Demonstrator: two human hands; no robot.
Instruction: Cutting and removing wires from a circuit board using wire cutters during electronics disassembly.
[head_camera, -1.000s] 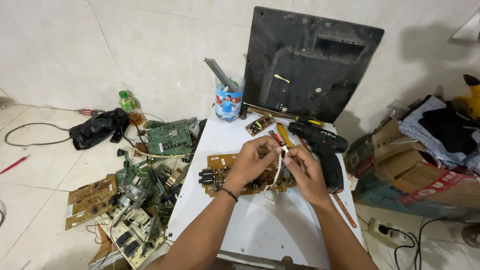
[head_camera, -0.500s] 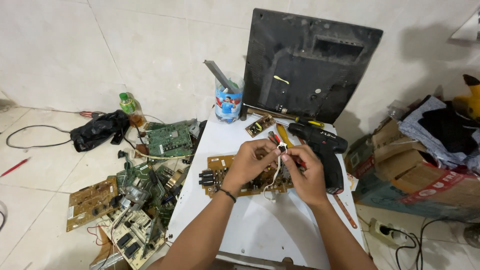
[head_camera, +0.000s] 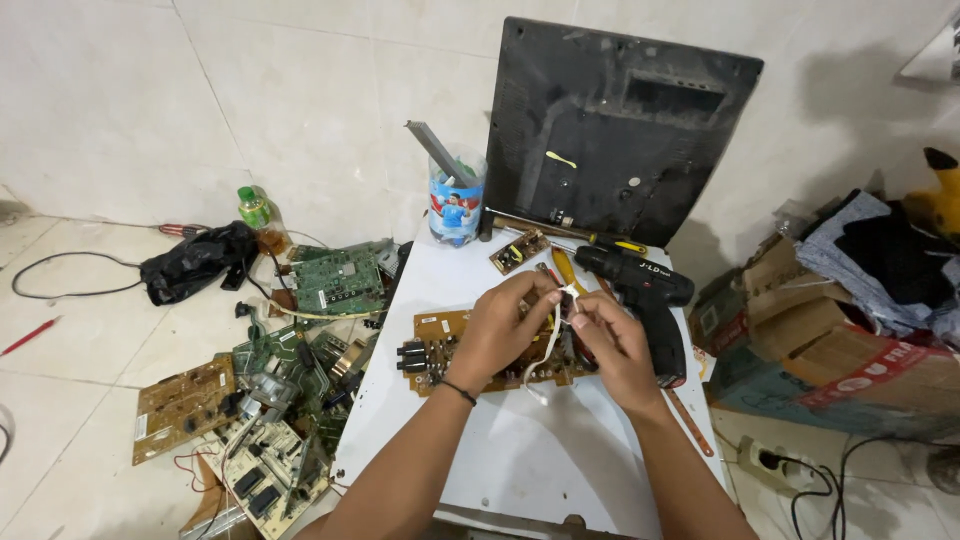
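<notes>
White tiles cover the wall and the floor (head_camera: 90, 330), and a small white table (head_camera: 540, 470) stands in the middle. Behind the table, a big black plastic screen back (head_camera: 620, 130) leans on the wall. On the right sit brown cardboard boxes (head_camera: 800, 330) with a pile of clothes (head_camera: 880, 260) on top. On the floor to the left lies a heap of green and brown circuit boards (head_camera: 280, 390), with a black bag (head_camera: 195, 262) and a green bottle (head_camera: 254, 207) near the wall.

A black cordless drill (head_camera: 645, 300) lies on the table, just beside the right hand. A clear cup with a blue picture (head_camera: 455, 205) stands at the back of the table with a grey strip sticking out. A small board (head_camera: 520, 250) and a screwdriver with a yellow handle (head_camera: 600, 240) lie near it.

A brown circuit board (head_camera: 450, 345) lies flat in the middle of the table. It has black plugs on its left edge. The hands cover much of it.

The left hand (head_camera: 500, 325) and the right hand (head_camera: 610, 345) meet above the board. Both are closed, and their fingertips pinch a thin white wire (head_camera: 548, 345). The wire is flat and pale, and it hangs down in a loop between the hands to the table. The top of the wire is hidden by the fingers, so I cannot tell where it ends.
</notes>
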